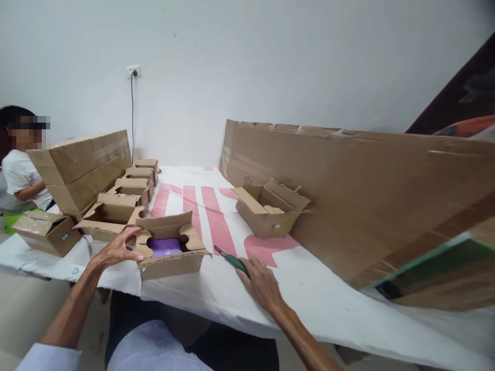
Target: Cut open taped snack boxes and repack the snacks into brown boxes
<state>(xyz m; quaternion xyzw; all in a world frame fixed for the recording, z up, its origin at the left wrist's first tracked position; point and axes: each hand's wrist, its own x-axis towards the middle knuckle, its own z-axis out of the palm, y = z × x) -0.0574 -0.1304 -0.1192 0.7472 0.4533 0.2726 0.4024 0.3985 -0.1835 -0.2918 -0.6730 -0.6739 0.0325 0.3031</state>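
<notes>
An opened cardboard box [172, 267] stands at the table's front edge, its flaps up and a purple packet [166, 247] inside. My left hand [119, 250] grips its left side, with the thumb at the near corner and the fingers at the far one. To the right of this box, my right hand [261, 281] is closed around a green utility knife [233, 260], held low over the tablecloth with its tip pointing toward the box. The fingers' undersides are hidden.
More open cardboard boxes [110, 219] stand in a row at left. A taped box [48, 234] sits beside stacked cartons [88, 159]. Another open box [266, 216] is at right, before a large cardboard panel [348, 196]. A person [25, 175] is at far left.
</notes>
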